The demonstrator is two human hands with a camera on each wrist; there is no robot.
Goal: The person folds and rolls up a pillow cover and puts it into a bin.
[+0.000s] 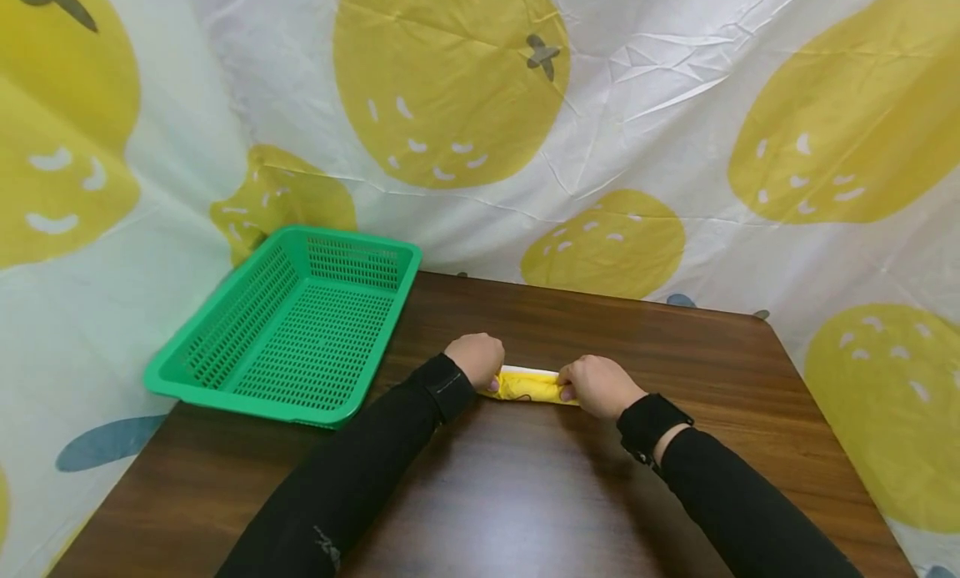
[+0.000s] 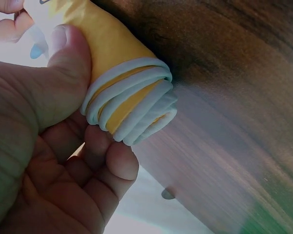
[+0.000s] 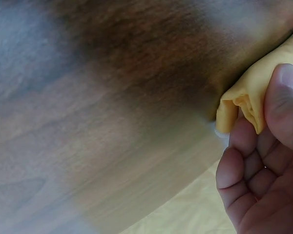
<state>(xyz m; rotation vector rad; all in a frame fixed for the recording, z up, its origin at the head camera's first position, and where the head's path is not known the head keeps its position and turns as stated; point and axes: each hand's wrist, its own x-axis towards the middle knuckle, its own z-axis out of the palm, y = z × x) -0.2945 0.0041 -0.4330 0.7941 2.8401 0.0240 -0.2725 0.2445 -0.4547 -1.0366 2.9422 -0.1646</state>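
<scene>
A rolled yellow cloth (image 1: 527, 386) lies across the wooden table, with a white edge along its far side and a thin dark line on its face. My left hand (image 1: 477, 360) grips its left end between thumb and fingers. In the left wrist view, that end of the cloth (image 2: 119, 44) shows several layers edged with pale, cord-like trim, just beyond the left thumb. The other end is pinched by my right hand (image 1: 597, 385). Seen from the right wrist, loose folds of the cloth (image 3: 249, 92) stick out beside the thumb. Exactly what kind of cloth it is cannot be told.
A green plastic basket (image 1: 300, 411) with slotted walls stands at the table's back left, left of my hands. The brown wooden table (image 1: 712, 378) ends against a white curtain (image 1: 675, 52) printed with yellow fruit, which hangs behind and on both sides.
</scene>
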